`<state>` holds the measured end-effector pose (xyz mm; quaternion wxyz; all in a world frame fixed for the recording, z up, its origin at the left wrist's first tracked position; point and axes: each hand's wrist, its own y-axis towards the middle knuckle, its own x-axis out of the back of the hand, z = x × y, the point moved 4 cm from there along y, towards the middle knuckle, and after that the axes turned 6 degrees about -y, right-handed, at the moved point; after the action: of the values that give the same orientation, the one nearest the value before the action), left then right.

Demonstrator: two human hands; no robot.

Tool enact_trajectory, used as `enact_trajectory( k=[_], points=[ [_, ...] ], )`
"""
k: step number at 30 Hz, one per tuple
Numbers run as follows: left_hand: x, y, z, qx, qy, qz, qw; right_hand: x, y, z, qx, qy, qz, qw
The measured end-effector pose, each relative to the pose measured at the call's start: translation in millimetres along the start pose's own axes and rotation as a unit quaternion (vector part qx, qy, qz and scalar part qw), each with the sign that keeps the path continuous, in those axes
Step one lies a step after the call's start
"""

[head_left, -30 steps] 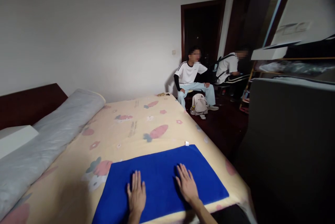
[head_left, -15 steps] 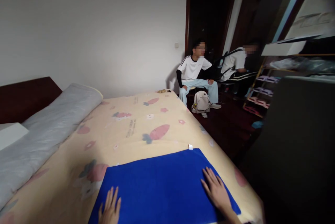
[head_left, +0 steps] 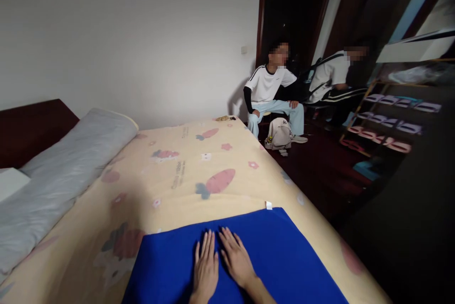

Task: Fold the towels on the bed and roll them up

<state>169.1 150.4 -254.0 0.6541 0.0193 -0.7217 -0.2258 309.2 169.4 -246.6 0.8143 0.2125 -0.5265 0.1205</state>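
A blue cloth lies spread flat on the bed, with a small white tag at its far edge. My left hand rests palm down on the middle of the cloth, fingers stretched out. Close beside it, my right hand also lies flat on the cloth with its fingers extended. A narrow gap separates the two hands, and neither grips anything. The cloth's near edge runs out of the frame.
Under the cloth is a cream bedsheet with carrot prints. A grey pillow lies at the left by the dark headboard. Two people sit beyond the bed, near a pale backpack. A shoe rack stands at the right.
Both hands have moved inward from the cloth's left and right sides to its middle, now side by side. The view has shifted slightly.
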Motion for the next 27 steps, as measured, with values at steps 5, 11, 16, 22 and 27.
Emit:
enact_trajectory(
  k=[5, 11, 16, 22, 27],
  points=[
    [-16.9, 3.1, 39.2, 0.027, -0.030, 0.093, 0.995, 8.7, 7.4, -49.5, 0.037, -0.010, 0.048, 0.998],
    [4.8, -54.5, 198.8, 0.263, 0.053, 0.028, 0.963, 56.0, -47.4, -210.1, -0.158, -0.143, -0.032, 0.976],
    [12.4, -70.6, 231.5, 0.277, 0.038, -0.013, 0.960, 59.5, -63.1, -236.2, -0.177, -0.180, -0.046, 0.966],
    [25.1, -58.3, 210.1, 0.264, 0.046, -0.026, 0.963, 57.8, -59.1, -230.6, -0.179, -0.189, -0.064, 0.963],
    [20.0, -20.9, 111.5, 0.114, 0.006, 0.021, 0.993, 50.3, -34.8, -173.3, -0.176, -0.161, -0.147, 0.960]
  ],
)
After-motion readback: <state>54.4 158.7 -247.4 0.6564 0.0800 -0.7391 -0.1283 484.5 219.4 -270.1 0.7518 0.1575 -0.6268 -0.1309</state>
